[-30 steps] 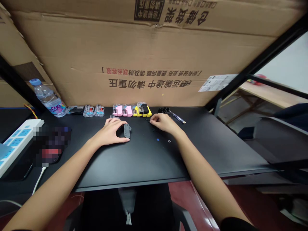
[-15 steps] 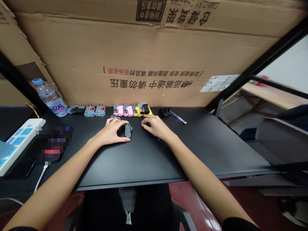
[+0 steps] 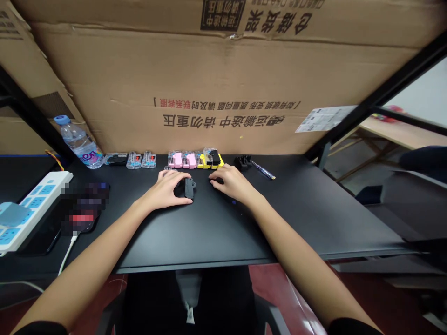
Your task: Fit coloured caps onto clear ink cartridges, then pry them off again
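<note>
My left hand is closed on a small dark grey plastic casing with a little loop at its right side, held upright between thumb and fingertips just over the desk. A partly hidden clear piece lies behind that hand's knuckles. To the right, my right hand rests at the desk top, fingers bent, thumb and forefinger apart with nothing visible between them. Beyond it stand yellow-and-clear pieces with a black part on top, and pink-and-clear pieces.
Clear pieces with orange parts, a black-and-clear piece and a water bottle line the back left. Black parts and a screwdriver lie back right. A phone and power strip are left. Cardboard stands behind.
The grey casing has turned in my left hand, now showing a smoother, darker face. The whole view has shifted slightly; my right hand keeps about the same place and pose.
</note>
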Tool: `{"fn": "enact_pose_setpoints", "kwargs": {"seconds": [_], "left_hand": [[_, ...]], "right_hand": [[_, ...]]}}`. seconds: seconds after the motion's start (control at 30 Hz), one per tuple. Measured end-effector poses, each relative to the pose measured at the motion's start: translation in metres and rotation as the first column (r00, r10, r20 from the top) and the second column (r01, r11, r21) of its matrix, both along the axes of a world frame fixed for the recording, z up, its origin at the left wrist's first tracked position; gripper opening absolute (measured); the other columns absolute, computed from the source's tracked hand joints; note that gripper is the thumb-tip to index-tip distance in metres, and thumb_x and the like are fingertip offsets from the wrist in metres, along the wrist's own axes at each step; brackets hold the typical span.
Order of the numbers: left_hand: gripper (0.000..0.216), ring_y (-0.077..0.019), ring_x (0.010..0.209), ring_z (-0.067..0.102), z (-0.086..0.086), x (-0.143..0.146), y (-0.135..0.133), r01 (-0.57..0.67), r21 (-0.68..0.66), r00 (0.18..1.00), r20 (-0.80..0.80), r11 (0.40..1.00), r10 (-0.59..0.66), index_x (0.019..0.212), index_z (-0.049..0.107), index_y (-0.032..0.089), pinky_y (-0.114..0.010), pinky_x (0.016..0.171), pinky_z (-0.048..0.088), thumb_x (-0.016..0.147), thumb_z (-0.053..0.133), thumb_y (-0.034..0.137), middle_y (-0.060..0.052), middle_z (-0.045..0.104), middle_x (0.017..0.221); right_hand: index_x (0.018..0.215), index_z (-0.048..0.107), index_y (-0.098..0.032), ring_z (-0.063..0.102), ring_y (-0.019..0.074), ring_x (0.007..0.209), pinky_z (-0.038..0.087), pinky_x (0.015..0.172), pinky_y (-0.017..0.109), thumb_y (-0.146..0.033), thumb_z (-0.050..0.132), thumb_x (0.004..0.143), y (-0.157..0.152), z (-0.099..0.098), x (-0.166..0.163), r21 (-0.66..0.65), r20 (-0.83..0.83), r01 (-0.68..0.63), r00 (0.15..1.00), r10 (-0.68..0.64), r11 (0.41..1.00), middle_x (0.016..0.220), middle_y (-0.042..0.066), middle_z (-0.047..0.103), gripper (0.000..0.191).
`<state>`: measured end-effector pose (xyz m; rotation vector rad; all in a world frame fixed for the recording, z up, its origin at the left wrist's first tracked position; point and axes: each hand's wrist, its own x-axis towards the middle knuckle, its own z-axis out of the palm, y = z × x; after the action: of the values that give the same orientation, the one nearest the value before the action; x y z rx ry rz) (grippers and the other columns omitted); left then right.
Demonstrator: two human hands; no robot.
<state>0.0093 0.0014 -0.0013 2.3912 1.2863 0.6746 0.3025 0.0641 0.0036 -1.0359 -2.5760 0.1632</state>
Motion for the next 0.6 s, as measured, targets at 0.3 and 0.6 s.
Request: {"fn": "enact_pose_setpoints", "kwargs": {"seconds": [0.3, 0.6], "left_hand": [[0.068, -0.0340, 0.133, 0.058, 0.002, 0.001, -0.002, 0.005, 0.012, 1.000, -0.007, 1.000, -0.005, 0.139, 0.060, 0.029, -0.055, 0.124, 0.027, 0.082, 0.088, 0.054, -0.008, 0.070, 0.135], [0.070, -0.0348, 0.131, 0.059, 0.001, 0.001, -0.001, 0.011, 0.023, 1.000, 0.007, 1.000, -0.012, 0.141, 0.062, 0.031, -0.057, 0.124, 0.028, 0.081, 0.088, 0.053, -0.009, 0.070, 0.132]], "right_hand": [[0.108, 0.085, -0.023, 0.079, 0.0287, 0.102, 0.059, 0.100, 0.045, -0.017, 0.065, 0.094, -0.008, 0.000, -0.010, -0.221, -0.290, 0.027, 0.953, -0.092, 0.975, 0.109, 0.010, 0.085, 0.025], [0.098, 0.084, -0.023, 0.078, 0.0264, 0.093, 0.064, 0.092, 0.043, -0.050, 0.081, 0.086, -0.033, -0.004, -0.047, -0.512, -0.636, -0.205, 0.743, -0.207, 0.834, 0.099, 0.007, 0.083, 0.030]]}}
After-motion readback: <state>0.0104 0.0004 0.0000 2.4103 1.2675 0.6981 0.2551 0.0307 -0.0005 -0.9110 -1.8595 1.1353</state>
